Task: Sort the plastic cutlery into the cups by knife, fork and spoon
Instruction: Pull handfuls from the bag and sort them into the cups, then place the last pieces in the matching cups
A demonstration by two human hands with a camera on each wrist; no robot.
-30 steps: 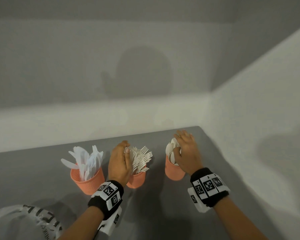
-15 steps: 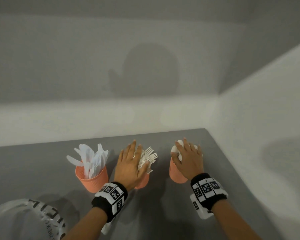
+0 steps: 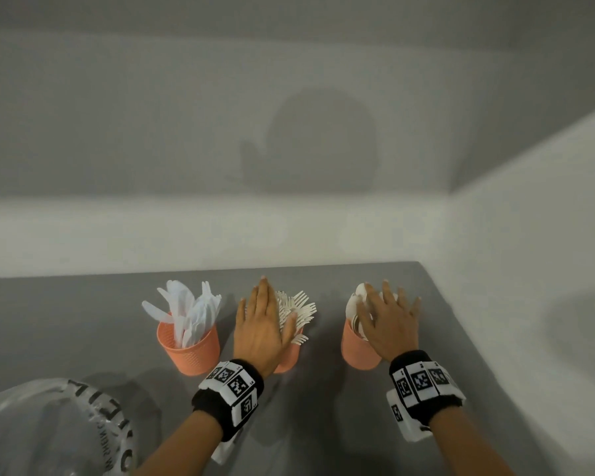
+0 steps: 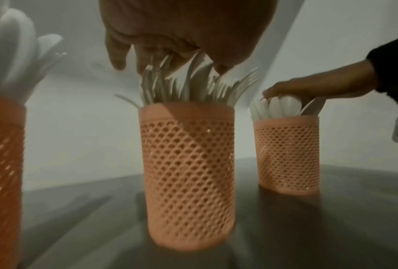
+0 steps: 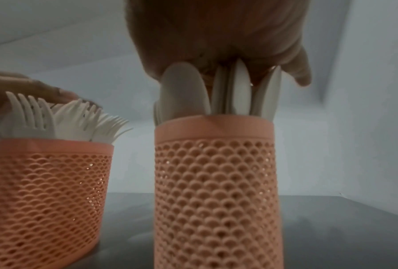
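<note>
Three orange perforated cups stand in a row on the grey table [image 3: 83,321]. The left cup [image 3: 189,348] holds white knives [image 3: 186,307]. The middle cup [image 4: 188,174] holds white forks [image 3: 298,309]; my left hand [image 3: 260,329] lies flat on their tops with straight fingers. The right cup [image 3: 356,352] holds white spoons [image 5: 184,91]; my right hand [image 3: 389,324] rests flat on the spoon bowls, fingers spread. Neither hand grips anything.
A clear plastic bag [image 3: 49,431] with black lettering lies at the near left. A white wall runs behind the table and another closes its right side [image 3: 512,304].
Both hands went from curled round the cutlery tops to flat with fingers straight over the forks and the spoons. The view has shifted slightly.
</note>
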